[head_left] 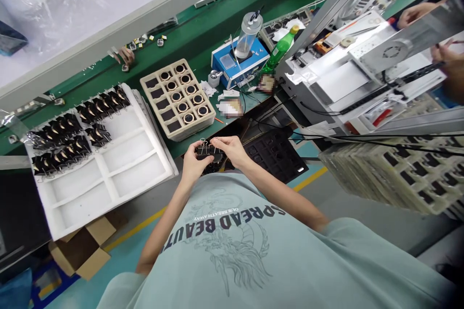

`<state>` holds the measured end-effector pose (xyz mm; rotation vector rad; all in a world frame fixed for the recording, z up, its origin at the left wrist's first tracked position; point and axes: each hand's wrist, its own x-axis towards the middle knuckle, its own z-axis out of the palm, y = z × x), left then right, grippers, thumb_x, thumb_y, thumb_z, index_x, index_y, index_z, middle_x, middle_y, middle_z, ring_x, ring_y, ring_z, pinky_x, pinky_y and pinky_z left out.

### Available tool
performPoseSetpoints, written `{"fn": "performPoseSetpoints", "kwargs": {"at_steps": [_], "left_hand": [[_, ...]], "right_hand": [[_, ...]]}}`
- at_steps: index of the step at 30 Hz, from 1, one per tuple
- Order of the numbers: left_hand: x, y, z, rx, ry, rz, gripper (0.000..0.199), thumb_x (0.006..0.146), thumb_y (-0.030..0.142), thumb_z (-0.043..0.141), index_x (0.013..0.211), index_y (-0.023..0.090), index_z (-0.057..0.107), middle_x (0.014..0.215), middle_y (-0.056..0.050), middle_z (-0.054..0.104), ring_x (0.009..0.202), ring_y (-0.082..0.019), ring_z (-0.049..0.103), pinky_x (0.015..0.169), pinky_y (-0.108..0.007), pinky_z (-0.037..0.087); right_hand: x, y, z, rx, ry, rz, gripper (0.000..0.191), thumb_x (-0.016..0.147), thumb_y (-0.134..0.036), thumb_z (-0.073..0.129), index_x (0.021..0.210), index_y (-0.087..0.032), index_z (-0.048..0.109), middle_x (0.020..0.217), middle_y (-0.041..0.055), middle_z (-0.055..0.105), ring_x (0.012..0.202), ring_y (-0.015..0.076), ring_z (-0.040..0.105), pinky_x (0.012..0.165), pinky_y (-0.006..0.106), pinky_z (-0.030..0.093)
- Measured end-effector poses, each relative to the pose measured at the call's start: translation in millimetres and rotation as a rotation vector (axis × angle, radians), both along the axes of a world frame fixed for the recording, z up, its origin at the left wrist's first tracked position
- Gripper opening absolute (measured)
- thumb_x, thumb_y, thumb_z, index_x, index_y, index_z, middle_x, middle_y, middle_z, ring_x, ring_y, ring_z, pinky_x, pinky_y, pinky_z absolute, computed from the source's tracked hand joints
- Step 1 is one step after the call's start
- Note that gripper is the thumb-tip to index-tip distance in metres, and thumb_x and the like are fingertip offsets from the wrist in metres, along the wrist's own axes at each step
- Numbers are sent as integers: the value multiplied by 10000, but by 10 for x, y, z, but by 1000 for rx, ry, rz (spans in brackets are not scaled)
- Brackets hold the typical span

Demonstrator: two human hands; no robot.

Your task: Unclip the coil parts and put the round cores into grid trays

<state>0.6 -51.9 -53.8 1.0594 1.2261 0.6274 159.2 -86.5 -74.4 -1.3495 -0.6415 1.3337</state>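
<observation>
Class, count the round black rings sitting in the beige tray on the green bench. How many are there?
8. The rings sit in the beige tray, in its two right-hand columns: four in the middle column starting at, four in the right column starting at. The left column holds none.

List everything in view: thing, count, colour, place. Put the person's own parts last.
white foam tray: one, white, left, rows of black binder clips in its far compartments
beige tray: one, beige, centre, about ten dark rings in its pockets
blue device: one, blue, behind the beige tray
clear canister: one, clear, on the blue device
green bottle: one, green, yellow cap, right of the device
black tray: one, black, beside the hands
cardboard box: one, brown, floor, lower left
left hand: holds a black clipped part
right hand: fingers on the same part
</observation>
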Motion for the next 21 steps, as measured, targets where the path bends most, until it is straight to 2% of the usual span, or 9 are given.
{"fn": "performPoseSetpoints", "kwargs": {"at_steps": [6, 9, 14, 18, 21], "left_hand": [[-22, -10, 28, -13, -7, 1, 680, 498, 106, 874, 1136, 179, 649, 1042, -76, 707, 883, -214, 656, 853, -344, 499], [-50, -19, -8, -17, 20, -14, 679, 508, 117, 872, 1147, 178, 651, 1043, -78, 708, 882, -216, 655, 850, -345, 504], [-83, -63, -75, -12, 54, -22, 661, 516, 138, 869, 1141, 187, 660, 1101, -79, 694, 898, -209, 651, 867, -351, 509], [-109, -79, -31, -52, 16, -15, 689, 512, 141, 869, 1166, 185, 653, 1064, -75, 696, 889, -213, 652, 859, -351, 509], [-132, -66, 28, -62, 19, -71, 734, 506, 140, 872, 1205, 182, 651, 1051, -81, 699, 871, -224, 649, 825, -353, 512]], "right_hand": [[-4, -35, 18, -5, 69, 4, 416, 721, -567, 772, 814, -161, 753, 830, 34, 709, 811, 193, 634, 759, 304, 506], [3, -51, 35, 25, 96, 43, 391, 737, -545, 773, 821, -163, 748, 837, 25, 699, 814, 180, 633, 776, 298, 505], [21, -43, 39, 20, 47, 34, 399, 748, -550, 764, 819, -159, 731, 846, 40, 689, 832, 203, 642, 791, 327, 528], [102, 11, 81, 14, 86, 80, 468, 711, -503, 811, 1032, -177, 714, 928, 33, 685, 851, 173, 645, 779, 300, 548], [171, 74, 152, -29, 58, 264, 615, 664, -461, 855, 1181, -180, 680, 873, 15, 681, 735, 142, 622, 655, 259, 536]]}}
